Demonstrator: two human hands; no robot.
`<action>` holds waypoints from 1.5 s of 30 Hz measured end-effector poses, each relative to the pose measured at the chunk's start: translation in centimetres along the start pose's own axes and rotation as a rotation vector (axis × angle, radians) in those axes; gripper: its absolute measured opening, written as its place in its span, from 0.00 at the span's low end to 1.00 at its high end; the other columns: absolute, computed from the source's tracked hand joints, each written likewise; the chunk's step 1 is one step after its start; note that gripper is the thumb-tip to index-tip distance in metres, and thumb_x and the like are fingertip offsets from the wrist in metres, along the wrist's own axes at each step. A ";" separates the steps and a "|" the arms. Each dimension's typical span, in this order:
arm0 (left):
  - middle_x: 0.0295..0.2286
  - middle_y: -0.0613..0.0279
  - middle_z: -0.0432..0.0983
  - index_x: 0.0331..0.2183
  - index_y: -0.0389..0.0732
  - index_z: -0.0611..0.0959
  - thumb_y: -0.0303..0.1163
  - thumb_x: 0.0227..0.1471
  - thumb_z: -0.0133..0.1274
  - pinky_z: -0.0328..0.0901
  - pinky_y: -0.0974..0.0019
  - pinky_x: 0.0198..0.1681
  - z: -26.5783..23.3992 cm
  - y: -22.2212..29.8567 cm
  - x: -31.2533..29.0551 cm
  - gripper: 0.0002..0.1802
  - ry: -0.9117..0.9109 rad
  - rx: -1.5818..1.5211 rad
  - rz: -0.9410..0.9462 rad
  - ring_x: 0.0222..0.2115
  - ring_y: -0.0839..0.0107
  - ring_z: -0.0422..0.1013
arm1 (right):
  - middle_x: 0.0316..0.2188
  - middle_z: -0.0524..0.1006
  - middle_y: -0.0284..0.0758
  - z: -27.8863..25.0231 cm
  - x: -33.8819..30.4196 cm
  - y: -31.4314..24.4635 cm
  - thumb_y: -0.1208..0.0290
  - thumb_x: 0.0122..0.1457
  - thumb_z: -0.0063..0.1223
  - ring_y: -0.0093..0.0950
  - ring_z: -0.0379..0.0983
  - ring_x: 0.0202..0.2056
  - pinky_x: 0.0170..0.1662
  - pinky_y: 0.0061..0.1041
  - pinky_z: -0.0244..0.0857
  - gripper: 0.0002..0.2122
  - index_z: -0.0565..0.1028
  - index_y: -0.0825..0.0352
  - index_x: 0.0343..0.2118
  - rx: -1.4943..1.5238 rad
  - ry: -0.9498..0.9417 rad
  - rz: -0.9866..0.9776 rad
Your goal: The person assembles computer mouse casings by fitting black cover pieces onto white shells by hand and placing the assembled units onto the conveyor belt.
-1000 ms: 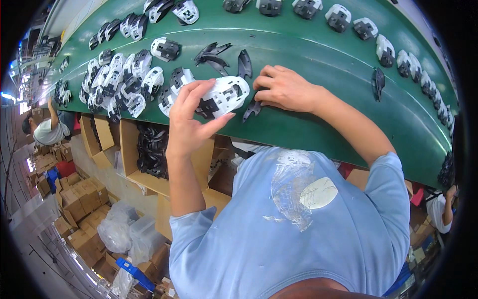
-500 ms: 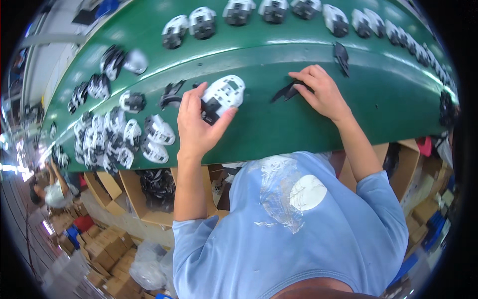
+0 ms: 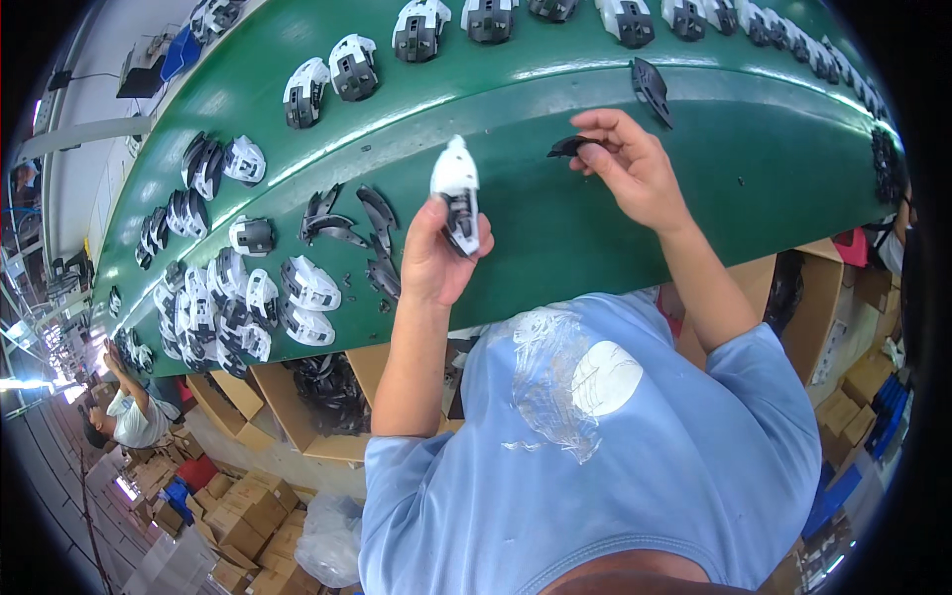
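Left hand (image 3: 436, 261): I saw it grip a white-and-black plastic shell (image 3: 455, 177)
Right hand (image 3: 638, 174): pinched a curved black piece (image 3: 567, 147)

White shell (image 3: 455, 177) in left fingers (image 3: 433, 210) looks like smooth plastic, black piece (image 3: 566, 148) in right fingers (image 3: 607, 120) too; worktop (image 3: 540, 243) below's kinda glossy.

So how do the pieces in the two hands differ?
The white shell has black parts; the black piece looks all dark. The shell shows larger than the partly covered black piece. The shell's narrow tip points forward, the black piece leftward. Both are held, in the left hand and right hand respectively.
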State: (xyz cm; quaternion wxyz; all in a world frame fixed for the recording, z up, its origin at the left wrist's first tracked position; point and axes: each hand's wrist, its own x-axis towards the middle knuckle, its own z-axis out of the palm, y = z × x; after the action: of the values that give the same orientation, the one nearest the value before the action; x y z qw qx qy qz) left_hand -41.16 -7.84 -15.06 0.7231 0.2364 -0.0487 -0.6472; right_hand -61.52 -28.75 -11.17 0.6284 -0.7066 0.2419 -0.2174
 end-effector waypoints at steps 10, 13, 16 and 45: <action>0.47 0.58 0.70 0.46 0.38 0.69 0.31 0.48 0.68 0.65 0.64 0.51 5.9 -1.4 0.8 0.28 0.039 0.884 0.383 0.49 0.71 0.68 | 0.38 0.77 0.32 10.3 2.4 -0.9 0.70 0.70 0.48 0.17 0.72 0.40 0.45 0.19 0.68 0.08 0.71 0.68 0.46 0.686 0.221 -0.193; 0.49 0.58 0.69 0.51 0.41 0.67 0.32 0.56 0.57 0.66 0.61 0.53 6.6 -3.0 0.4 0.23 0.135 0.441 0.227 0.50 0.68 0.69 | 0.38 0.77 0.36 11.0 3.0 -1.2 0.67 0.72 0.43 0.23 0.75 0.41 0.47 0.24 0.71 0.09 0.70 0.66 0.44 0.808 0.218 -0.069; 0.51 0.55 0.70 0.58 0.41 0.64 0.35 0.60 0.51 0.68 0.58 0.53 7.1 -2.7 0.8 0.27 0.244 0.381 0.225 0.49 0.63 0.72 | 0.40 0.79 0.37 11.2 3.3 -1.8 0.69 0.71 0.44 0.21 0.75 0.36 0.44 0.23 0.72 0.10 0.70 0.68 0.48 0.775 0.307 -0.234; 0.52 0.57 0.70 0.56 0.44 0.67 0.59 0.68 0.32 0.60 0.58 0.60 5.8 -3.0 2.3 0.31 0.274 0.304 0.706 0.54 0.65 0.67 | 0.38 0.83 0.38 8.6 1.4 -1.0 0.73 0.54 0.66 0.29 0.79 0.37 0.39 0.25 0.72 0.14 0.84 0.64 0.44 -0.033 0.132 -0.365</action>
State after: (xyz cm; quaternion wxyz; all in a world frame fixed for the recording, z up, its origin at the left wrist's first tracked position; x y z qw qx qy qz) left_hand -45.73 -11.85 -11.71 0.8574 0.3935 -0.1253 -0.3072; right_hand -55.09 -22.78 -11.17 0.5497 -0.7330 0.1542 -0.3697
